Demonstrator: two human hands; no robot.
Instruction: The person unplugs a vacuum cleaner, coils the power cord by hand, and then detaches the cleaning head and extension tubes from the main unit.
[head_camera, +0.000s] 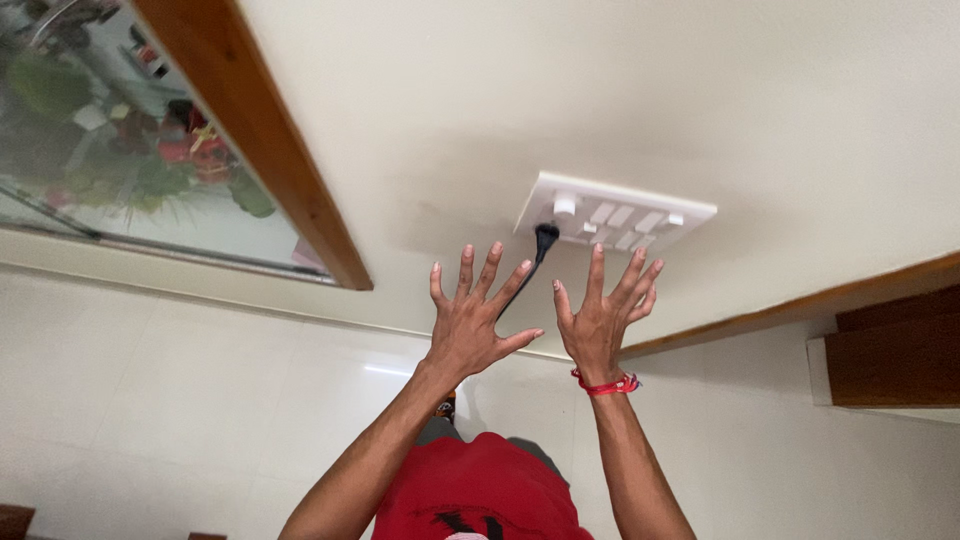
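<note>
My left hand (470, 322) and right hand (600, 318) spread wide, empty, just below the white switch panel (615, 213) and black plug (545, 238).

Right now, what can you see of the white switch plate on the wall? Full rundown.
The switch plate is a white rectangular panel, plastic by its look, mounted flat on the cream wall. It carries a round knob at one end and two rows of rocker switches beside it. A black plug sits in a socket at its edge, with a black cord trailing behind the left hand. Both hands, the right hand included, are spread open short of it, not touching.
</note>
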